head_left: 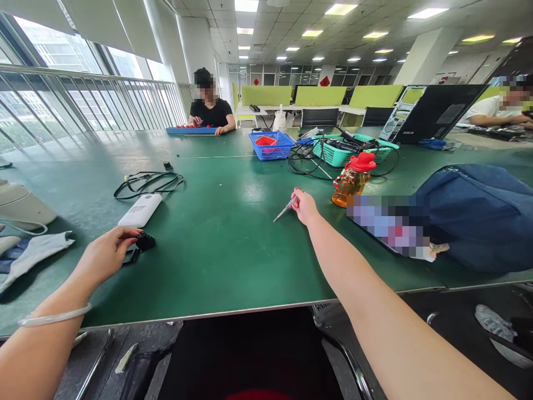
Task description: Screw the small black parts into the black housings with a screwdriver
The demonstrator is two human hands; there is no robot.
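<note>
My left hand [106,253] is at the left part of the green table, its thumb and fingers pinched on a small black block-like object [145,242]. Under these fingers lies a black frame-shaped piece [131,256], partly hidden by the hand. Just beyond, a white power bank [140,210] lies flat. Farther out, my right hand [305,206] is closed around a slim silvery pointed tool [283,211], whose tip slants down toward the table at the left. Its exact kind is too small to make out.
A coiled black cable [150,182] lies at the left. On the right are an amber bottle with a red lid [353,180], a dark blue bag [478,214] and a green basket [333,155] of cables. A blue basket [272,151] stands farther back. Two people sit at tables beyond.
</note>
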